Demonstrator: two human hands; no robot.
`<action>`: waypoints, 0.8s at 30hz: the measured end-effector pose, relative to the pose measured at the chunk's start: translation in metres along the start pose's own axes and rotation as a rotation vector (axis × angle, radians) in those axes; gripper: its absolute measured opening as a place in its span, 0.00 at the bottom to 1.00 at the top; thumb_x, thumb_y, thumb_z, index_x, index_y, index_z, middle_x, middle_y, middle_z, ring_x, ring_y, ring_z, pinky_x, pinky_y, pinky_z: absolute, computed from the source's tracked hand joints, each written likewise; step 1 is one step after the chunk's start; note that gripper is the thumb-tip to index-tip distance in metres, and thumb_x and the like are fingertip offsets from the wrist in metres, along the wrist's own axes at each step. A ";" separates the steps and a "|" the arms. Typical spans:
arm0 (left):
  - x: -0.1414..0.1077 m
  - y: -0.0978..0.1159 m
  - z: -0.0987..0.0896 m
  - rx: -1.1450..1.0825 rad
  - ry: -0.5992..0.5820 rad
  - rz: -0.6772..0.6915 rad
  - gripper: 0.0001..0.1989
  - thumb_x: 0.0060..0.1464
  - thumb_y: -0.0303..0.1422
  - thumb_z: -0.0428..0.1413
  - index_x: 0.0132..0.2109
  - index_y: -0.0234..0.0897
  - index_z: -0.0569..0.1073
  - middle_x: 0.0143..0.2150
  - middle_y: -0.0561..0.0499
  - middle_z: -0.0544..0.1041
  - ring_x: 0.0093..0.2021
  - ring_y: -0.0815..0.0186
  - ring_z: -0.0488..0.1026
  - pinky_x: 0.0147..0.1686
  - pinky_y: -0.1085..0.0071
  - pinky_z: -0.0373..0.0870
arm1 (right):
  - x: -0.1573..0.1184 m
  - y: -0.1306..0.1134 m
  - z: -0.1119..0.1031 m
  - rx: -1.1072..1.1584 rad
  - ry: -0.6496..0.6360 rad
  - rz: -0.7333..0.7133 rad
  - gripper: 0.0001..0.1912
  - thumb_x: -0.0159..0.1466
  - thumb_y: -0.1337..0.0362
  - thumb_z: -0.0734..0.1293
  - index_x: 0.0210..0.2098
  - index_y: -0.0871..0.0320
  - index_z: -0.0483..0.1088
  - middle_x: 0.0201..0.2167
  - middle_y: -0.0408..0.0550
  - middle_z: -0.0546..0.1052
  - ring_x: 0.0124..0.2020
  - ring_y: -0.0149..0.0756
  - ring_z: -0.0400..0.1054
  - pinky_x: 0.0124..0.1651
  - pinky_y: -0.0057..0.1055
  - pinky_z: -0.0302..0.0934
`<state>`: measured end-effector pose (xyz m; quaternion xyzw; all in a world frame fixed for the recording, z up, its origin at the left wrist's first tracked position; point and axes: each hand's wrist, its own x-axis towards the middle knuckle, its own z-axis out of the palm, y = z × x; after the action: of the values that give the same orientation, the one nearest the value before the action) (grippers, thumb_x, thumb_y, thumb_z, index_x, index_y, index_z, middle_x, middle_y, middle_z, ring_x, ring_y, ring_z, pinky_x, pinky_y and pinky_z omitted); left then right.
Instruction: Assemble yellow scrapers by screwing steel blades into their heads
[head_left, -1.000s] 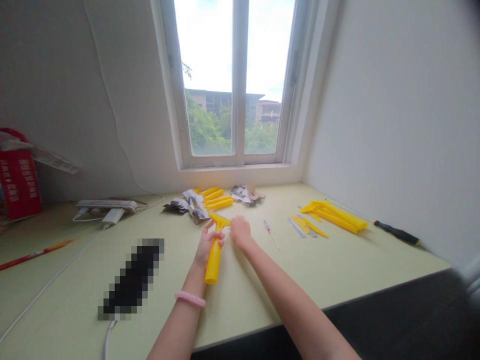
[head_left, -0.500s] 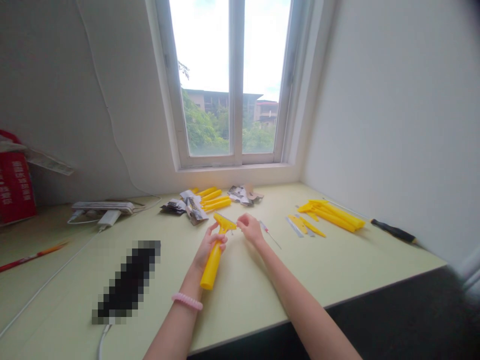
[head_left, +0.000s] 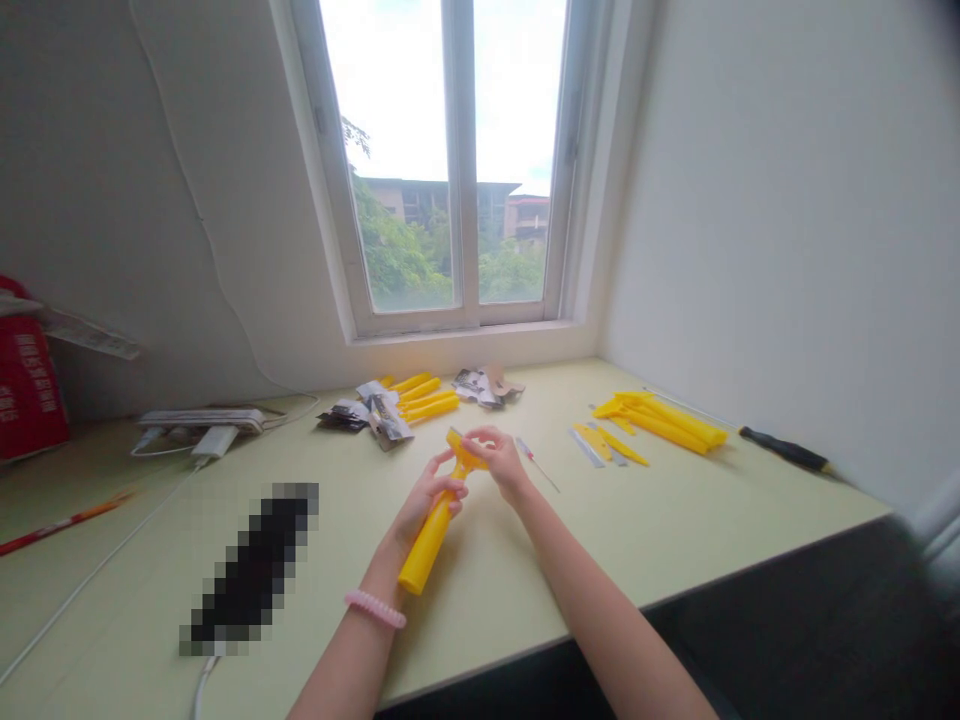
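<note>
A yellow plastic scraper (head_left: 442,525) is held in both hands over the worktop (head_left: 600,570), its handle (head_left: 424,552) angled toward the body. The left hand (head_left: 429,497) has its fingers (head_left: 450,487) clamped around the handle just below the head (head_left: 466,460). The right hand (head_left: 501,462) has its fingers (head_left: 480,436) curled together over the head. A firm wrap there steadies the head for close work by the right fingers. Just past them lies a slim precision screwdriver (head_left: 537,464); beyond the left fingers sit foil packets (head_left: 379,415) and yellow handles (head_left: 429,397).
</note>
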<state>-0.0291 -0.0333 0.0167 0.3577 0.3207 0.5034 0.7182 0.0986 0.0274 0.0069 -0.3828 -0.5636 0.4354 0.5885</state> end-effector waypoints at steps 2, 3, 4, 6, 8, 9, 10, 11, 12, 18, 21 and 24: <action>0.000 0.000 0.001 -0.007 0.001 -0.005 0.33 0.37 0.20 0.54 0.52 0.39 0.54 0.31 0.52 0.68 0.19 0.79 0.60 0.17 0.83 0.52 | 0.000 0.002 0.001 -0.022 0.009 -0.029 0.11 0.44 0.56 0.70 0.24 0.58 0.73 0.33 0.47 0.71 0.32 0.34 0.65 0.29 0.28 0.60; 0.000 0.000 0.001 -0.009 0.002 -0.006 0.33 0.38 0.20 0.54 0.52 0.39 0.54 0.31 0.52 0.68 0.19 0.79 0.60 0.17 0.83 0.52 | 0.000 0.003 0.001 -0.040 0.015 -0.049 0.11 0.44 0.57 0.70 0.23 0.58 0.73 0.34 0.48 0.70 0.33 0.35 0.65 0.30 0.28 0.60; 0.000 0.000 0.001 -0.011 0.002 -0.007 0.33 0.38 0.20 0.54 0.52 0.39 0.54 0.31 0.52 0.68 0.19 0.79 0.60 0.17 0.83 0.51 | 0.001 0.003 0.000 -0.061 0.020 -0.067 0.11 0.44 0.57 0.70 0.23 0.58 0.73 0.34 0.48 0.70 0.34 0.35 0.65 0.31 0.28 0.60; 0.001 0.000 0.000 -0.005 0.000 -0.012 0.32 0.38 0.20 0.54 0.52 0.39 0.54 0.30 0.53 0.67 0.19 0.79 0.60 0.17 0.83 0.51 | 0.002 0.005 -0.001 -0.104 0.023 -0.090 0.10 0.45 0.57 0.70 0.23 0.57 0.73 0.33 0.47 0.70 0.35 0.35 0.65 0.31 0.29 0.60; 0.001 0.000 -0.001 0.005 -0.007 -0.017 0.32 0.38 0.20 0.54 0.52 0.39 0.53 0.29 0.53 0.67 0.19 0.78 0.60 0.17 0.83 0.51 | 0.002 0.006 -0.002 -0.138 0.009 -0.093 0.09 0.46 0.58 0.69 0.24 0.57 0.73 0.32 0.46 0.71 0.34 0.35 0.65 0.32 0.29 0.59; 0.001 0.000 -0.001 0.010 -0.011 -0.019 0.32 0.38 0.20 0.53 0.52 0.39 0.53 0.29 0.53 0.67 0.19 0.78 0.60 0.17 0.83 0.51 | 0.002 0.005 -0.002 -0.152 -0.002 -0.092 0.09 0.46 0.58 0.69 0.24 0.57 0.72 0.31 0.46 0.71 0.33 0.34 0.65 0.32 0.29 0.59; 0.001 0.000 -0.001 0.015 -0.014 -0.020 0.32 0.38 0.20 0.53 0.52 0.39 0.53 0.29 0.53 0.67 0.19 0.78 0.60 0.17 0.83 0.51 | 0.001 0.005 -0.002 -0.165 -0.010 -0.091 0.09 0.47 0.58 0.68 0.24 0.57 0.72 0.30 0.45 0.71 0.32 0.34 0.65 0.33 0.29 0.59; 0.001 0.000 -0.001 0.020 -0.018 -0.021 0.32 0.38 0.20 0.53 0.52 0.39 0.54 0.29 0.53 0.67 0.19 0.78 0.60 0.17 0.83 0.51 | 0.001 0.004 -0.003 -0.177 -0.012 -0.092 0.08 0.47 0.59 0.68 0.24 0.57 0.72 0.29 0.45 0.72 0.32 0.34 0.65 0.33 0.30 0.58; 0.001 0.000 -0.001 0.023 -0.020 -0.020 0.32 0.38 0.20 0.53 0.52 0.38 0.54 0.29 0.53 0.67 0.19 0.78 0.61 0.17 0.83 0.51 | 0.000 0.004 -0.003 -0.188 -0.009 -0.095 0.08 0.47 0.59 0.68 0.24 0.57 0.72 0.29 0.45 0.72 0.32 0.34 0.65 0.34 0.30 0.58; 0.003 -0.001 -0.003 0.011 -0.006 0.002 0.30 0.39 0.19 0.52 0.51 0.38 0.54 0.28 0.53 0.67 0.20 0.78 0.61 0.17 0.83 0.52 | 0.001 0.003 -0.001 -0.202 -0.022 -0.078 0.11 0.48 0.56 0.67 0.27 0.57 0.73 0.31 0.46 0.74 0.32 0.35 0.66 0.34 0.30 0.59; 0.005 -0.001 -0.006 -0.024 0.015 0.005 0.30 0.40 0.19 0.52 0.51 0.39 0.53 0.30 0.52 0.67 0.20 0.78 0.62 0.17 0.83 0.53 | 0.008 0.005 -0.009 -0.300 0.035 -0.069 0.13 0.54 0.56 0.63 0.31 0.58 0.73 0.35 0.48 0.74 0.33 0.35 0.67 0.36 0.30 0.60; 0.006 -0.001 -0.008 -0.054 0.026 -0.005 0.31 0.40 0.18 0.52 0.52 0.39 0.52 0.32 0.51 0.68 0.20 0.78 0.62 0.17 0.84 0.54 | 0.016 0.007 -0.027 -0.743 0.150 -0.023 0.11 0.56 0.62 0.60 0.33 0.58 0.73 0.36 0.50 0.73 0.38 0.37 0.65 0.42 0.32 0.57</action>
<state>-0.0332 -0.0260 0.0110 0.3310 0.3172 0.5145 0.7247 0.1250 0.0457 0.0034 -0.5947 -0.6424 0.1656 0.4541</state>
